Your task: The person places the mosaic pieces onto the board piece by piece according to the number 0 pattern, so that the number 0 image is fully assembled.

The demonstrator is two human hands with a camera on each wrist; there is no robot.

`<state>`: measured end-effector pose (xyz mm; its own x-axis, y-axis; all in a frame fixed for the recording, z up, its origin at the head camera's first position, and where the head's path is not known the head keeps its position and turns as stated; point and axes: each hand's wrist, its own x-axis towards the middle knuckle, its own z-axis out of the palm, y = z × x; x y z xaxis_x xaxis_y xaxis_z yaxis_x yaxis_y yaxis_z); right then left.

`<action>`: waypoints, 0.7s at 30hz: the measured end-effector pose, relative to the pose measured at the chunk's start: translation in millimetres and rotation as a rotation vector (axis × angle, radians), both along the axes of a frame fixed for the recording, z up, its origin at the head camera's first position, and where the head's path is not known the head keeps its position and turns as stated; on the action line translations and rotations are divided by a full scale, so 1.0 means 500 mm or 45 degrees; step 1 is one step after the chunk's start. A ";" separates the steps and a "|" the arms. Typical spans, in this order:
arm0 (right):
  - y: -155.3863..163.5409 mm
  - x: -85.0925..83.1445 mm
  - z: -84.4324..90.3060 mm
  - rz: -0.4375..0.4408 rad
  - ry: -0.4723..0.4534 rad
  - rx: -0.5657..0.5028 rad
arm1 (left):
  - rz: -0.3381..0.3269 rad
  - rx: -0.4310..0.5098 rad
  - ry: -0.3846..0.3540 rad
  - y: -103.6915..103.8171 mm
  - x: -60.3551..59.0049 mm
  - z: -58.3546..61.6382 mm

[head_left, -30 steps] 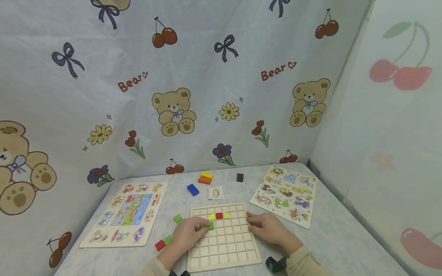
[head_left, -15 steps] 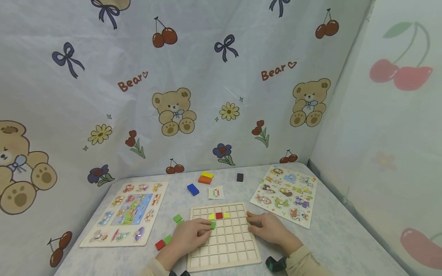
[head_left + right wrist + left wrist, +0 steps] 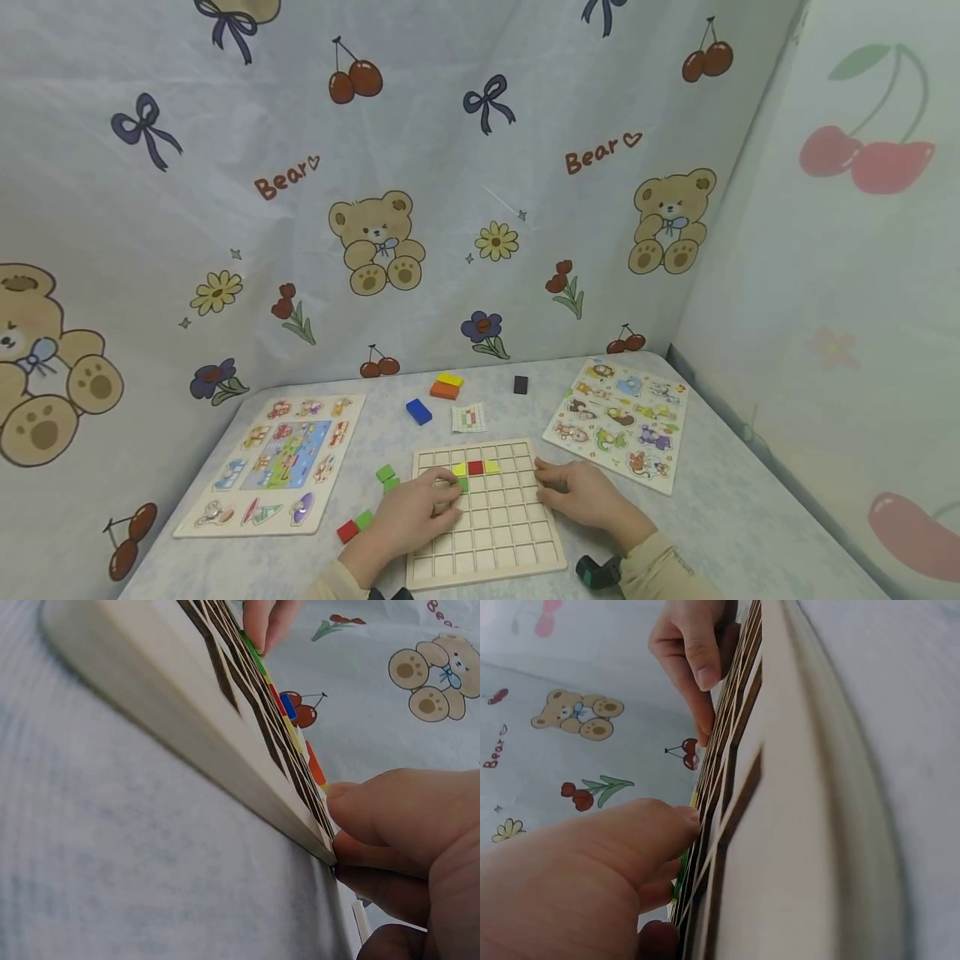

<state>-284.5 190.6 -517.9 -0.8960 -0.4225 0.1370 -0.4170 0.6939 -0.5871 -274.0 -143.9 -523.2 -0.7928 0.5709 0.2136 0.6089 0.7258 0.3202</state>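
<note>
A wooden grid board (image 3: 517,546) lies at the table's near edge, with two yellow blocks and a red block (image 3: 475,467) in its second row. My left hand (image 3: 452,492) pinches a green block (image 3: 463,484) in a cell just below the left yellow one. In the left wrist view my left hand (image 3: 667,847) is low on the board (image 3: 795,825), and the green block (image 3: 682,871) shows as a sliver. My right hand (image 3: 549,486) grips the board's right edge. The right wrist view shows my right hand (image 3: 341,825) against the board's rim (image 3: 172,690).
Loose green blocks (image 3: 386,473) and a red block (image 3: 347,531) lie left of the board. A blue block (image 3: 418,411), an orange and yellow pair (image 3: 447,387), a black block (image 3: 521,384) and a pattern card (image 3: 469,417) lie behind it. Picture puzzles lie left (image 3: 273,462) and right (image 3: 618,425).
My left hand has slid the green block a little right and up the board, to just under the yellow block. The right hand has stayed on the board's edge.
</note>
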 end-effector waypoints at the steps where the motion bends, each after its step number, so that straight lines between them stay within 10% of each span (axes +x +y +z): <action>1: 0.000 0.000 0.000 -0.002 -0.002 0.000 | 0.006 0.009 -0.006 0.000 0.000 -0.001; 5: 0.000 -0.002 -0.004 -0.007 -0.011 0.008 | 0.122 0.110 -0.018 -0.001 -0.001 -0.006; 14: 0.000 -0.002 -0.005 -0.015 -0.009 0.014 | 0.867 0.510 -0.047 -0.068 -0.017 0.030; 21: 0.002 -0.002 -0.002 0.007 -0.004 -0.006 | 0.969 0.408 -0.266 -0.137 -0.028 0.032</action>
